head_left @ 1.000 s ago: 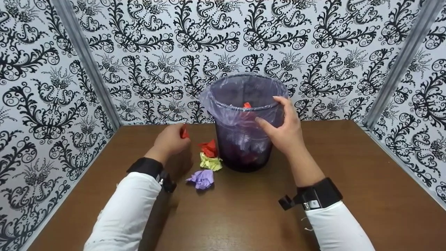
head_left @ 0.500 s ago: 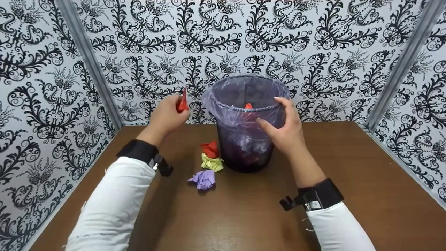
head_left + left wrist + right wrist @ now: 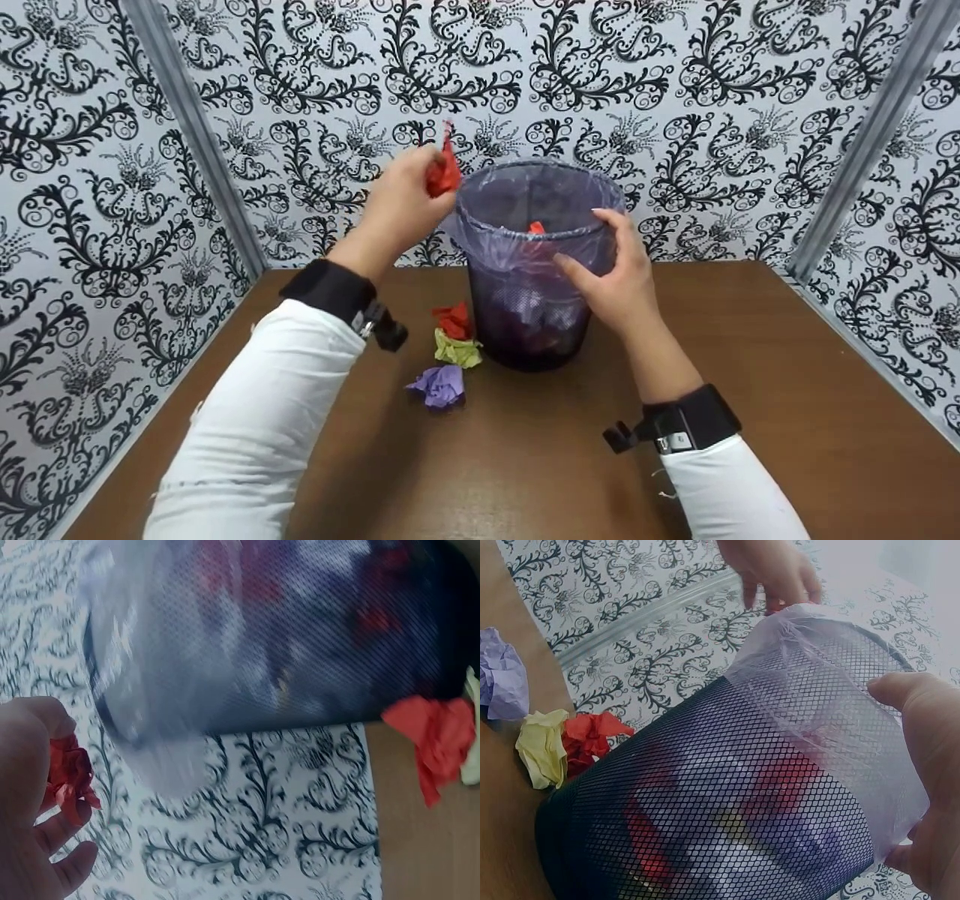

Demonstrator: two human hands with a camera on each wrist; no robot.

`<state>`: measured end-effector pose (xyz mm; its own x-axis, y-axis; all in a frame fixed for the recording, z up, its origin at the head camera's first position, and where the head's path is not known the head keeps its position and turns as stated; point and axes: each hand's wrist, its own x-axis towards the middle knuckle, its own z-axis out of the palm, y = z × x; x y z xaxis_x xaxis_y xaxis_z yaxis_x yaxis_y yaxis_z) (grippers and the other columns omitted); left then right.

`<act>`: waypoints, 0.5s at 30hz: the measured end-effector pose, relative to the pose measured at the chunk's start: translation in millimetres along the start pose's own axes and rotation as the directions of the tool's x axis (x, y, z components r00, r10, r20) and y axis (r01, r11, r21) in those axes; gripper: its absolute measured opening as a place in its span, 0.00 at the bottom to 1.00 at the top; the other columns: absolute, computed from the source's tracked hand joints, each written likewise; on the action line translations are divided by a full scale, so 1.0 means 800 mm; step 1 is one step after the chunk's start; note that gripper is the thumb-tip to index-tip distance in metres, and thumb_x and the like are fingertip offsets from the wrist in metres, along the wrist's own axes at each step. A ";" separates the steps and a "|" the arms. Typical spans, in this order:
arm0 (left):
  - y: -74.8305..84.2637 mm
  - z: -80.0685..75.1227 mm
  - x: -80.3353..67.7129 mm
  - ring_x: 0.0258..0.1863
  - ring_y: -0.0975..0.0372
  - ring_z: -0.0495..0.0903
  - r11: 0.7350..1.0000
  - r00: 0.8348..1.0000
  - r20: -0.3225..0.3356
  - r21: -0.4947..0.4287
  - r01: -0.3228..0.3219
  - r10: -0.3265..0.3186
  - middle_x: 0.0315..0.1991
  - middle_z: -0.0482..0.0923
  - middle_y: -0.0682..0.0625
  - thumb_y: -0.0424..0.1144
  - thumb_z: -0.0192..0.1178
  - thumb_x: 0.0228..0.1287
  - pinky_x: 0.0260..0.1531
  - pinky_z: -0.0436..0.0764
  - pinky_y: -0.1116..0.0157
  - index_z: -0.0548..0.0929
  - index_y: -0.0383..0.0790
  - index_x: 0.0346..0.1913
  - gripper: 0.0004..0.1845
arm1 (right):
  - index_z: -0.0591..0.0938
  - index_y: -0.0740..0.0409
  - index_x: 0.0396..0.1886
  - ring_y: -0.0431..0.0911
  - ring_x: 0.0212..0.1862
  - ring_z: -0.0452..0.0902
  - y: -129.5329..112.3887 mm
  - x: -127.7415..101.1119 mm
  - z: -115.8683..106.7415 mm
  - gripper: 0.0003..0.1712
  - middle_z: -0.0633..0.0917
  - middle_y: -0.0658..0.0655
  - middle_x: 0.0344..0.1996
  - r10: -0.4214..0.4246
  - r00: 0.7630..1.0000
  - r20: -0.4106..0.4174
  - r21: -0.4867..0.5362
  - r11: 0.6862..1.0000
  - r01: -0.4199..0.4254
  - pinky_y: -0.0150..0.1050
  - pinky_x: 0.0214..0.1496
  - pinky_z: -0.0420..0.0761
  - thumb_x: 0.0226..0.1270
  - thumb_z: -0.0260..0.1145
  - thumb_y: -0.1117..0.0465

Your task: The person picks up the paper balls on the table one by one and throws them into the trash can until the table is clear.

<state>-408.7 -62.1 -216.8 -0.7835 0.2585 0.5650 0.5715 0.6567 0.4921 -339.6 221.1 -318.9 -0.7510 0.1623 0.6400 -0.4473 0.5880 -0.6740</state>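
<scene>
My left hand (image 3: pixel 409 195) pinches a crumpled piece of red paper (image 3: pixel 445 174) in the air, beside the left rim of a black mesh wastebasket (image 3: pixel 529 322). A thin translucent plastic bag (image 3: pixel 499 251) lines the basket and folds over its rim. On the right side, my right hand (image 3: pixel 619 277) grips that rim, thumb outside and fingers over the edge. Through the mesh in the right wrist view, crumpled red, yellow and pale papers (image 3: pixel 780 780) show inside. One red scrap (image 3: pixel 535 227) is visible just behind the front rim.
Left of the basket's base, a red paper ball (image 3: pixel 453 321), a yellow one (image 3: pixel 457 349) and a purple one (image 3: pixel 439 386) lie on the brown table (image 3: pixel 525 465). Patterned wall panels (image 3: pixel 337 75) stand behind and at both sides.
My left hand has lifted the red paper from near the table, up and then rightward to the basket's rim. My right hand keeps its hold on the rim.
</scene>
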 end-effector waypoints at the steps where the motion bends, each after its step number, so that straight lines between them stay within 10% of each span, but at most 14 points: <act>1: 0.007 0.002 0.002 0.39 0.62 0.75 1.000 1.000 0.010 -0.012 -0.003 0.003 0.42 0.73 0.51 0.38 0.65 0.60 0.39 0.80 0.70 0.77 0.48 0.43 0.10 | 0.67 0.34 0.64 0.50 0.64 0.67 0.000 0.000 0.000 0.45 0.71 0.51 0.64 0.001 1.000 0.000 -0.001 1.000 -0.001 0.59 0.64 0.68 0.47 0.75 0.35; 15: 0.072 0.037 0.021 0.40 0.65 0.73 0.993 0.991 0.134 0.110 -0.041 0.026 0.43 0.71 0.56 0.40 0.64 0.58 0.39 0.76 0.71 0.76 0.51 0.42 0.10 | 0.70 0.42 0.64 0.46 0.65 0.65 0.003 0.002 0.002 0.45 0.70 0.50 0.63 -0.047 0.999 -0.028 0.037 0.998 0.048 0.52 0.66 0.66 0.46 0.78 0.40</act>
<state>-396.0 1.3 -198.7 -0.7938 0.3682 0.4841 0.5731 0.7193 0.3926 -342.9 221.4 -320.4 -0.7156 0.1563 0.6808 -0.5006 0.5650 -0.6559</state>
